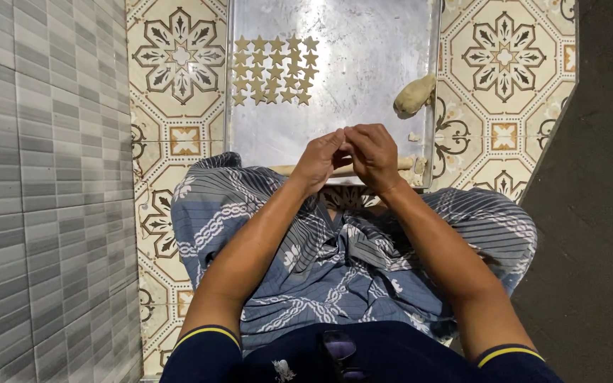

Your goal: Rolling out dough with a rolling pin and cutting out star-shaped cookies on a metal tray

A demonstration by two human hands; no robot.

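- The left hand (318,160) and the right hand (372,154) met over the near edge of a metal tray (363,57), fingertips touching each other.
- The fingers of both hands were curled in and pinched together at one spot; something small may have been between them, but it was hidden, so I could not tell what they held.
- A rolling pin (406,164) lay just under the hands along the tray's near edge, its long axis running left to right; only its ends showed, one pointing left past the left wrist, one pointing right beyond the right hand.
- A lump of dough (414,95) sat at the tray's right rim, oblong, its long axis tilted from lower left to upper right, well apart from the hands.
- Small scraps of dough lay near the tray's right near corner.
- Star cut-outs (275,69) lay in rows on the far left part of the tray, close-packed and touching, the rows running left to right.
- The tray rested on a patterned tile floor (179,57), its long axis running away from the person.
- The person sat cross-legged in a blue patterned cloth (349,269), knees spread to both sides of the tray's near edge.
- A grey tiled wall (44,191) stood on the left; a dark surface (604,213) lay on the right.
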